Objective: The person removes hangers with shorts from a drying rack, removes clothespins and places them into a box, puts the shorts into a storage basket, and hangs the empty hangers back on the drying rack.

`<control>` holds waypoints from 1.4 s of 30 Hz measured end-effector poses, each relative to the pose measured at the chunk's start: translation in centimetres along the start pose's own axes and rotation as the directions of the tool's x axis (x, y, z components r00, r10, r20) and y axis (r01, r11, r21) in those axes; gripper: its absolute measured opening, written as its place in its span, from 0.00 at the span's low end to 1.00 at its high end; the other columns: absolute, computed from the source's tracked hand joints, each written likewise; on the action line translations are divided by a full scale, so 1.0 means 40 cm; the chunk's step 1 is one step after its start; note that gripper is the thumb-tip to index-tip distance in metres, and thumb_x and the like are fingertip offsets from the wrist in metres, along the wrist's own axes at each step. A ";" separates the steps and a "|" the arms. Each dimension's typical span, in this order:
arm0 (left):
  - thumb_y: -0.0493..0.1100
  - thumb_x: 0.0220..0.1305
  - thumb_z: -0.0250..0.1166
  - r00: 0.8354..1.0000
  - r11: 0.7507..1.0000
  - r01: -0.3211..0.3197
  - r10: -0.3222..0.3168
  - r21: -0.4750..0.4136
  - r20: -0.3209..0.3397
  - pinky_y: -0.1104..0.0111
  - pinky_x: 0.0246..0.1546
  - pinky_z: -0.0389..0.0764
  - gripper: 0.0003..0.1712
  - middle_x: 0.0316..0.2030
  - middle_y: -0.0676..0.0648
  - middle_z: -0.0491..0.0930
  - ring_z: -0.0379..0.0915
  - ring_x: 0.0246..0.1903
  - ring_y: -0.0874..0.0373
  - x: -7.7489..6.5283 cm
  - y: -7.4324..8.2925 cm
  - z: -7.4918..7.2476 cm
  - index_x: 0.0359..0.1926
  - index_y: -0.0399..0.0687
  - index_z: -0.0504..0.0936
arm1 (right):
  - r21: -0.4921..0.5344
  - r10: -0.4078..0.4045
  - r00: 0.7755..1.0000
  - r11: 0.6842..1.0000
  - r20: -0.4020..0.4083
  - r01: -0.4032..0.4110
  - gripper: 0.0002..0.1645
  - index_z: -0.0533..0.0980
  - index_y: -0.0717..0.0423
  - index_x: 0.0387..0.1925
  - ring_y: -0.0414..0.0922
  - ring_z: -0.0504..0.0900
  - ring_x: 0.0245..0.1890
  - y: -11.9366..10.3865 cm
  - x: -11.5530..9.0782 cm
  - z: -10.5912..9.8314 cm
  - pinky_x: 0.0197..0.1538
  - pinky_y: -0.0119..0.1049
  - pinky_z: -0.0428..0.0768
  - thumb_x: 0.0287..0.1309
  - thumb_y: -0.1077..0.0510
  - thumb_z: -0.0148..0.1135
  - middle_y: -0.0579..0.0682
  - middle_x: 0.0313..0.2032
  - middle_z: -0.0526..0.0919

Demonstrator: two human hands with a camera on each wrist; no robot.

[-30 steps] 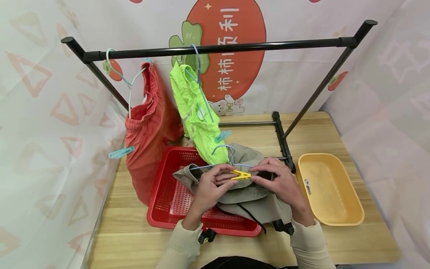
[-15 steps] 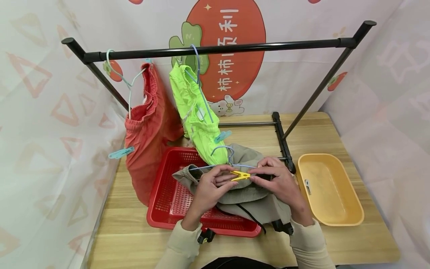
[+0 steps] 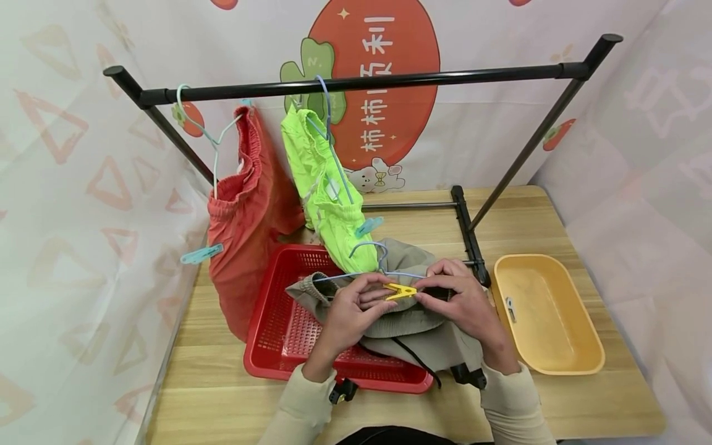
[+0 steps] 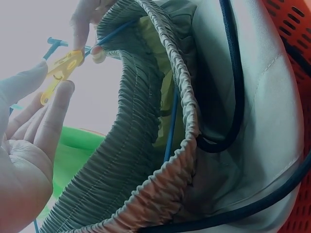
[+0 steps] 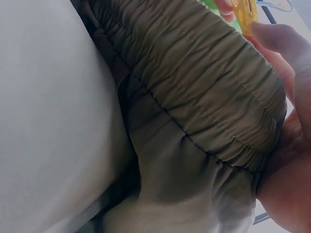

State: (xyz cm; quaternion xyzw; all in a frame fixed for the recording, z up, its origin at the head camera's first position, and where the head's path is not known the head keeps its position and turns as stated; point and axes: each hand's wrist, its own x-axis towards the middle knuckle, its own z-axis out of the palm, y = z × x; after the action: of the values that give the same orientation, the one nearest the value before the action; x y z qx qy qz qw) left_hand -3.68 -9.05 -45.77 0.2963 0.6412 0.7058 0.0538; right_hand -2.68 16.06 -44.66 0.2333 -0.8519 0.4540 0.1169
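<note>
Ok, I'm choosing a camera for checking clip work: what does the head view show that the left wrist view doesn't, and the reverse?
Only the head view: the black rack's top rail, red garment and orange-yellow tray.

Only the left wrist view: olive-yellow fabric inside the grey garment.

Both: that garment, its blue hanger and black drawstring, the red basket, yellow clip, left hand and right hand.
</note>
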 end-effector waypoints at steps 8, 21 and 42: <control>0.27 0.67 0.67 1.000 0.999 0.022 -0.022 0.027 0.014 0.60 0.49 0.82 0.21 0.55 0.36 0.81 0.81 0.54 0.42 0.002 0.002 -0.004 0.59 0.29 0.75 | -0.017 -0.019 1.000 1.000 -0.004 0.019 0.14 0.88 0.46 0.38 0.45 0.71 0.46 0.008 0.000 0.002 0.47 0.41 0.67 0.53 0.67 0.78 0.41 0.41 0.79; 0.31 0.67 0.69 0.992 0.946 -0.064 0.094 0.319 -0.081 0.63 0.39 0.85 0.13 0.46 0.41 0.86 0.85 0.42 0.52 -0.029 0.027 -0.086 0.52 0.40 0.84 | 0.038 -0.003 1.000 0.999 0.017 0.003 0.17 0.85 0.44 0.39 0.44 0.73 0.48 0.023 -0.003 -0.011 0.50 0.39 0.70 0.54 0.68 0.77 0.41 0.43 0.80; 0.39 0.64 0.74 0.992 0.803 0.094 -0.027 0.589 -0.121 0.62 0.30 0.80 0.19 0.51 0.52 0.83 0.77 0.41 0.54 -0.084 0.042 -0.271 0.56 0.48 0.84 | 0.055 -0.006 1.000 0.998 0.017 0.005 0.18 0.85 0.46 0.38 0.45 0.74 0.48 0.030 -0.003 -0.023 0.51 0.37 0.70 0.53 0.71 0.76 0.44 0.44 0.81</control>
State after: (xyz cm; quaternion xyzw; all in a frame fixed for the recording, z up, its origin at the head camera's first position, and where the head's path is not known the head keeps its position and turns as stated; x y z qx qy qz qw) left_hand -5.70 -20.32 -45.39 0.2396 0.8406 0.4827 -0.0534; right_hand -3.19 17.41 -45.05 0.2426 -0.8394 0.4749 0.1046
